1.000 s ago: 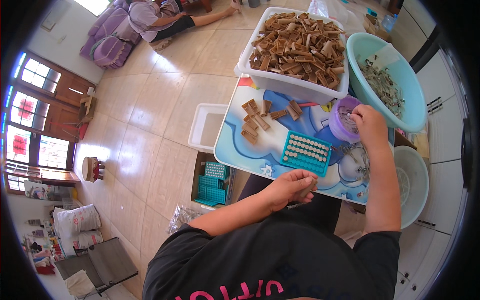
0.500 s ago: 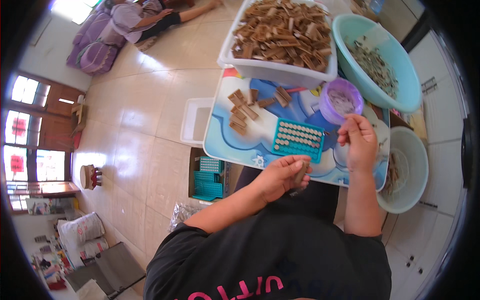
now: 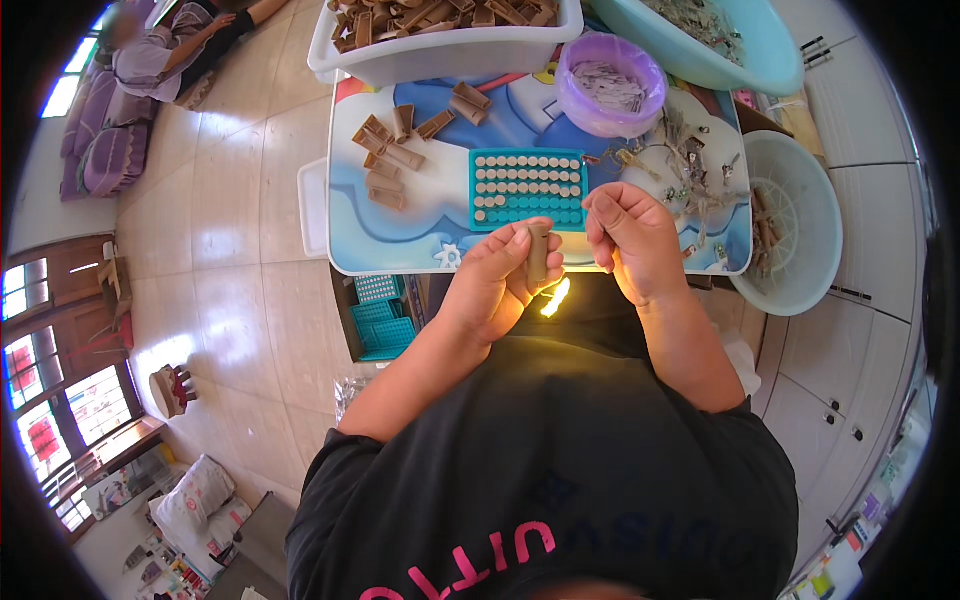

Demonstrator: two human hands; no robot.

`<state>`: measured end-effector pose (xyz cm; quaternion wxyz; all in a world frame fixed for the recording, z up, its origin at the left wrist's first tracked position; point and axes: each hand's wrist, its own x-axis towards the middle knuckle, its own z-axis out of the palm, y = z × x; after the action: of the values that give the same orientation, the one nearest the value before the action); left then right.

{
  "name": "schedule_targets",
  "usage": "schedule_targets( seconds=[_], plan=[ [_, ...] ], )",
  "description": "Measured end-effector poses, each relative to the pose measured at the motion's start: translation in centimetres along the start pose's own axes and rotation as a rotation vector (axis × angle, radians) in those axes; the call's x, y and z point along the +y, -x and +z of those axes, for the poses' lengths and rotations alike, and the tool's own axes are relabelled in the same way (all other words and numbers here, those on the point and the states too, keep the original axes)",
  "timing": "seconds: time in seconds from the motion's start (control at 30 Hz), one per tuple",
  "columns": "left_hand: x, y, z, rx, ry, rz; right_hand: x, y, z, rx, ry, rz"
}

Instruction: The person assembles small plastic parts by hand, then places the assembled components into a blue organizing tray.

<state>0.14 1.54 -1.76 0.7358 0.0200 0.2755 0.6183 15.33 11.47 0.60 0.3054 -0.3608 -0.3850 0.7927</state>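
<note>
My left hand (image 3: pixel 490 285) is closed around a small brown plastic casing (image 3: pixel 538 252), held upright just off the table's near edge. A bright yellow light (image 3: pixel 554 298) glows right below that casing. Close by on the right, my right hand (image 3: pixel 638 240) has thumb and fingertips pinched together; whatever is between them is too small to make out. Beyond both hands lies a teal tray (image 3: pixel 528 216) with rows of round, pale button-like pieces, some of its near slots unfilled. Several loose brown casings (image 3: pixel 400 155) are scattered at the table's left.
A white tub (image 3: pixel 440 62) heaped with brown casings stands at the back. Near it are a purple bowl (image 3: pixel 610 118) of thin pale pieces and a turquoise basin (image 3: pixel 770 70). Wiry small parts (image 3: pixel 690 160) litter the table's right. A pale basin (image 3: pixel 815 240) sits beyond that edge.
My right hand has come from beside the purple bowl toward my left hand. A yellow light now shines below the brown casing. The whole view has shifted and turned.
</note>
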Motion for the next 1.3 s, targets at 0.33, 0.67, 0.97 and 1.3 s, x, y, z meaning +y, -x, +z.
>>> schedule_targets(
  seconds=[0.33, 0.67, 0.97, 1.3],
  plan=[
    [0.2, 0.3, 0.8, -0.049, 0.009, 0.058, 0.6, 0.2, 0.8, -0.02, 0.145, 0.033],
    [-0.1, 0.1, 0.6, -0.076, -0.103, 0.067, 1.3, 0.0, 1.0, 0.097, 0.575, -0.137],
    [0.5, -0.3, 0.2, -0.036, -0.091, 0.127, 1.1, 0.7, 0.0, -0.093, 0.147, -0.076],
    [0.1, -0.4, 0.0, -0.046, 0.027, 0.025, 1.0, 0.8, 1.0, 0.027, 0.797, -0.82]
  ],
)
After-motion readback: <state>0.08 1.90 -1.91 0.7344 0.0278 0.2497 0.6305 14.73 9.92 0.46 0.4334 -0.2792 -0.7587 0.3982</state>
